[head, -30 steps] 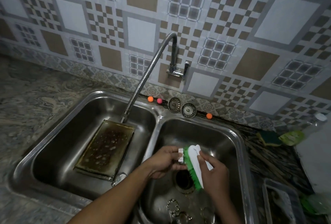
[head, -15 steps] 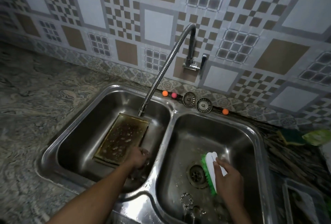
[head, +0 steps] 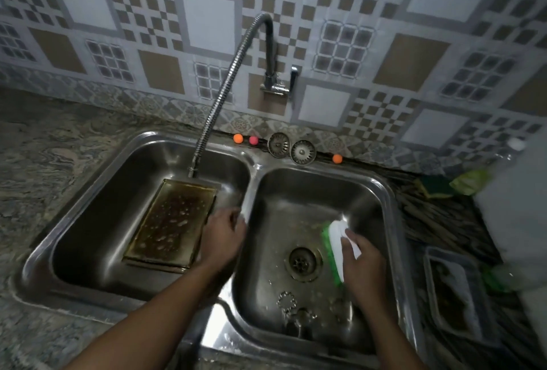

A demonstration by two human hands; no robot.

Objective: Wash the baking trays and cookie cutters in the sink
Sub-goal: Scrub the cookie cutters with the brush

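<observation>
Tray [head: 174, 221], grimy and wet, lies flat in sink's [head: 118, 192] left basin, faucet [head: 219, 94] spout at its 12 o'clock. Left hand [head: 223, 236] sits at tray's 3 o'clock edge by the divider, blurred, grip can't tell. Right hand [head: 359, 263] clamps brush [head: 337, 251] in right basin, 3 o'clock of drain [head: 303, 263]. Cutters [head: 286, 302] lie on basin floor, 6 o'clock of drain.

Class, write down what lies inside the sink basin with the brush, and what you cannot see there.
Inside the basin: a drain, metal cookie cutters near the front, and a green-bristled brush gripped by the right hand. Hand and forearm cover the basin floor beneath them.
</observation>
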